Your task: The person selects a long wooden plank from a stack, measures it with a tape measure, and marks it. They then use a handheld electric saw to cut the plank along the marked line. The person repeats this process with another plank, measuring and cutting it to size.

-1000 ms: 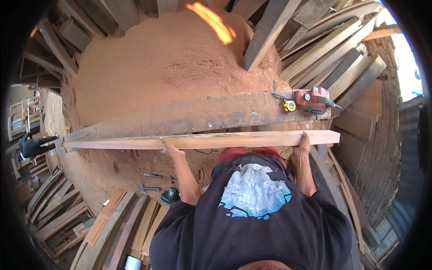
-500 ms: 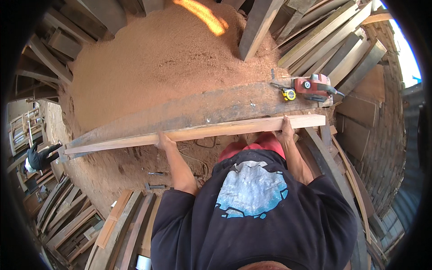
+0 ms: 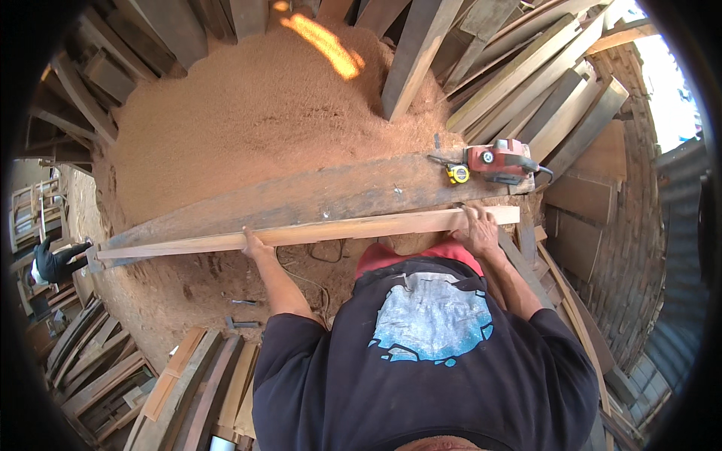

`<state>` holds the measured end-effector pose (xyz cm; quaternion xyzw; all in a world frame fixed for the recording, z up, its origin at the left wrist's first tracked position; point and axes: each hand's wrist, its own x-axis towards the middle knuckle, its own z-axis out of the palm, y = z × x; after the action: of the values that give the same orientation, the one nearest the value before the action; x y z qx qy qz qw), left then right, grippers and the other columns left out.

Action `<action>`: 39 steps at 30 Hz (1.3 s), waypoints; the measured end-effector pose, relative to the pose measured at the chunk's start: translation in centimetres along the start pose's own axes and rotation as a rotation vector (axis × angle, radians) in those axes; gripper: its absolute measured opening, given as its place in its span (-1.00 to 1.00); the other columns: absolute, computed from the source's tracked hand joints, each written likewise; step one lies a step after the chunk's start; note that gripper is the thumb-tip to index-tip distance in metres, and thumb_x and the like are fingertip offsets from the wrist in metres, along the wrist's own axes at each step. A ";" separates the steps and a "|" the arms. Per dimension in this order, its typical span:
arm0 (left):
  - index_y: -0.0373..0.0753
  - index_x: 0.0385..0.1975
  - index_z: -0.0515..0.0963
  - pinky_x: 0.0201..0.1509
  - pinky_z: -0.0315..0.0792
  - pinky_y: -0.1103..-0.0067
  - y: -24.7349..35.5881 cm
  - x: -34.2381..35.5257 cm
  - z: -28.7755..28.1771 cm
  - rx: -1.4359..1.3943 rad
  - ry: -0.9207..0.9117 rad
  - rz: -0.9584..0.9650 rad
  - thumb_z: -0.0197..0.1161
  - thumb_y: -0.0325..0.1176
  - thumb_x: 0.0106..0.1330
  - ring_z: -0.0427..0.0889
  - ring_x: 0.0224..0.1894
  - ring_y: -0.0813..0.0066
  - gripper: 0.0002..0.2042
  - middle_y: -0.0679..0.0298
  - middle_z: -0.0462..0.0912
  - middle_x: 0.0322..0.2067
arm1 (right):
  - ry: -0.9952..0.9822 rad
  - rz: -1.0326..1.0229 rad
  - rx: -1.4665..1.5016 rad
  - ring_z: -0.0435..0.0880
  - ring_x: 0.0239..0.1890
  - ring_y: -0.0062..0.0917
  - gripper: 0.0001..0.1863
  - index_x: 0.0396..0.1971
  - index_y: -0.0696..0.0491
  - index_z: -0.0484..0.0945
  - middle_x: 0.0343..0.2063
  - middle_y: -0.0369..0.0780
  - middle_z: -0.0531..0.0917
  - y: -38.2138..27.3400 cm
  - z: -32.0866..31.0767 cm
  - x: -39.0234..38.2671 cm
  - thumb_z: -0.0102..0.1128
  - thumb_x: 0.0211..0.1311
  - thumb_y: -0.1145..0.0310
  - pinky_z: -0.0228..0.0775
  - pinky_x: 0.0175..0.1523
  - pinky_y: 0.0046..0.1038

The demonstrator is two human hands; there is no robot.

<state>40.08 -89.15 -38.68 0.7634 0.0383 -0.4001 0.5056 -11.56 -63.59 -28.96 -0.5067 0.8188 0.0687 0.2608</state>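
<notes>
A long pale timber (image 3: pixel 361 225) lies crosswise before me, along the near edge of a wide weathered plank (image 3: pixel 301 195). My left hand (image 3: pixel 256 242) grips it left of centre from the near side. My right hand (image 3: pixel 478 227) holds it near the right end, fingers curled over the top. On the plank's right end sit a red electric planer (image 3: pixel 498 159) with a dark handle and a yellow tape measure (image 3: pixel 458 174).
Sawdust (image 3: pixel 248 105) covers the ground beyond the plank. Stacked timbers line the top right (image 3: pixel 519 75) and lower left (image 3: pixel 173 376). Small tools (image 3: pixel 241 323) lie on the ground at lower left. Another person (image 3: pixel 56 261) in dark clothing is at the far left.
The timber has shifted left and closer to the wide plank. My right hand's fingers now reach further over its top. The whole view has shifted slightly as my head moved.
</notes>
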 end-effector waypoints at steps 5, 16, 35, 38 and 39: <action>-0.32 0.41 0.07 0.24 0.46 0.08 -3.6 -1.5 -2.1 -0.045 -0.149 -0.069 0.25 0.08 0.37 0.51 0.17 0.01 -0.19 -0.01 0.37 0.26 | 0.063 -0.023 -0.303 0.28 0.35 -0.08 -0.18 0.30 0.01 0.31 0.29 -0.04 0.35 8.8 1.4 1.3 0.41 0.00 0.13 0.02 0.43 0.01; -0.25 -0.03 0.43 -0.28 0.51 0.37 -32.6 -14.8 -10.5 -0.594 -0.740 -0.398 -0.06 -0.04 0.38 0.53 -0.42 0.26 -0.59 0.18 0.61 -0.16 | -0.348 -0.529 -0.149 0.67 -0.06 -0.04 -0.45 -0.05 0.16 0.43 -0.20 0.08 0.68 14.5 1.3 9.7 0.35 -0.10 0.30 0.49 0.12 -0.16; -0.20 0.50 -0.37 0.35 0.25 0.05 -36.6 -43.0 -0.3 -0.018 -0.636 -0.366 0.43 0.18 0.15 0.28 0.34 -0.04 0.20 -0.11 0.10 0.38 | -0.837 -0.451 0.134 0.70 -0.14 -0.33 -0.04 -0.07 0.34 0.63 -0.21 0.02 0.72 13.5 1.5 17.2 0.42 -0.11 -0.36 0.50 -0.07 -0.25; -0.22 0.46 -0.22 0.28 0.35 0.16 -36.8 -42.0 0.4 -0.114 -0.580 -0.262 0.44 0.07 0.20 0.36 0.26 0.10 0.06 -0.04 0.23 0.29 | -0.864 -0.383 0.185 0.71 -0.08 -0.30 0.01 0.00 0.34 0.61 -0.16 0.04 0.71 10.5 2.3 15.5 0.37 -0.08 -0.41 0.51 -0.01 -0.26; -0.24 0.42 -0.09 0.20 0.42 0.24 -38.4 -41.0 0.5 -0.150 -0.524 -0.157 0.44 0.02 0.22 0.44 0.19 0.17 -0.04 0.00 0.33 0.21 | -0.886 -0.358 0.208 0.71 -0.07 -0.29 0.02 0.02 0.34 0.60 -0.15 0.04 0.71 9.7 2.6 14.8 0.35 -0.07 -0.43 0.51 0.00 -0.26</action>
<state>-5.72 -56.74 -40.63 0.5889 -0.0053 -0.6179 0.5208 -24.18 -69.77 -40.03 -0.5328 0.5316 0.1496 0.6412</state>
